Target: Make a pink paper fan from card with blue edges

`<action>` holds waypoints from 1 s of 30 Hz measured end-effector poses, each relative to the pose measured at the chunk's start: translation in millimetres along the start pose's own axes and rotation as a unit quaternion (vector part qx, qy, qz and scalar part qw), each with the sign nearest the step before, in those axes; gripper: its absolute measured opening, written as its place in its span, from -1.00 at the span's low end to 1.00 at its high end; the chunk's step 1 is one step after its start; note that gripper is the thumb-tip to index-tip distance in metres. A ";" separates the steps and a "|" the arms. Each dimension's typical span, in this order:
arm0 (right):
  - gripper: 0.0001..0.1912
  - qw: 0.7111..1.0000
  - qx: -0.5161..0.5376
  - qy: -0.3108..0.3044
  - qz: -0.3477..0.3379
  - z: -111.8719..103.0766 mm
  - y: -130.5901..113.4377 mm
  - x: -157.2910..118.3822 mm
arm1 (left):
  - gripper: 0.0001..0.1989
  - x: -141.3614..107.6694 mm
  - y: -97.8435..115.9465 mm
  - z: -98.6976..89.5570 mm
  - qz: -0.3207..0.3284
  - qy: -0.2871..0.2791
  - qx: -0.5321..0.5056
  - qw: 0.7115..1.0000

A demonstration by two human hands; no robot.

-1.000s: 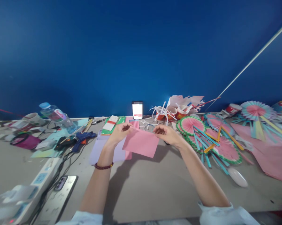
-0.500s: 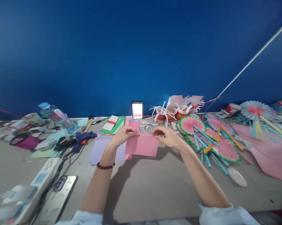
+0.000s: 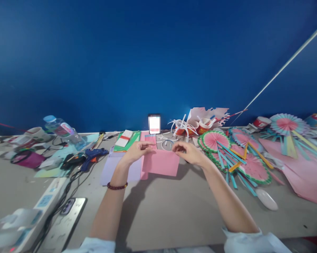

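A sheet of pink paper (image 3: 161,163) hangs between my two hands, raised a little above the table and casting a shadow to the right. My left hand (image 3: 140,151) pinches its upper left corner between thumb and fingers. At the upper right corner, my right hand (image 3: 187,153) grips the same sheet with its fingertips. Behind and below the sheet lie more pink paper, partly hidden, and a lilac sheet (image 3: 111,170). A stack of green paper (image 3: 133,140) with a white piece on top sits just past my left hand.
A lit phone (image 3: 154,124) leans against the blue wall. Watermelon-patterned paper fans (image 3: 216,141), paper cups (image 3: 204,125) and a white spoon-shaped piece (image 3: 267,199) are on the right. Leftward are a glue gun (image 3: 91,156), bottle (image 3: 64,130), power strip (image 3: 46,200) and another phone (image 3: 68,218).
The pink sheet has shifted very slightly to the right with my right hand. My left hand has moved a touch leftward, its fingers a little more spread.
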State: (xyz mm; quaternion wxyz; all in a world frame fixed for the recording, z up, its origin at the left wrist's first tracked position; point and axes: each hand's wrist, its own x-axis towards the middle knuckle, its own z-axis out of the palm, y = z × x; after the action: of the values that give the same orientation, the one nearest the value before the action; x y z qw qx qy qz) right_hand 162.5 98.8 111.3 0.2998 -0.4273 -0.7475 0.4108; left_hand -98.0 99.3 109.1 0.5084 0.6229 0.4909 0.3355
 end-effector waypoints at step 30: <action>-0.80 0.985 0.111 0.113 0.069 15.7 14.7 10.8 | -0.79 -6.1 16.3 53.0 0.185 0.147 0.218 0.947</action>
State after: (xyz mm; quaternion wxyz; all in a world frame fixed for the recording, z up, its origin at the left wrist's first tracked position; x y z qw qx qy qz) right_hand 150.9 107.2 92.0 0.3992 -0.4857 -0.6273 0.4596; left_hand -46.8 77.3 111.6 0.2113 0.7421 0.4976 0.3962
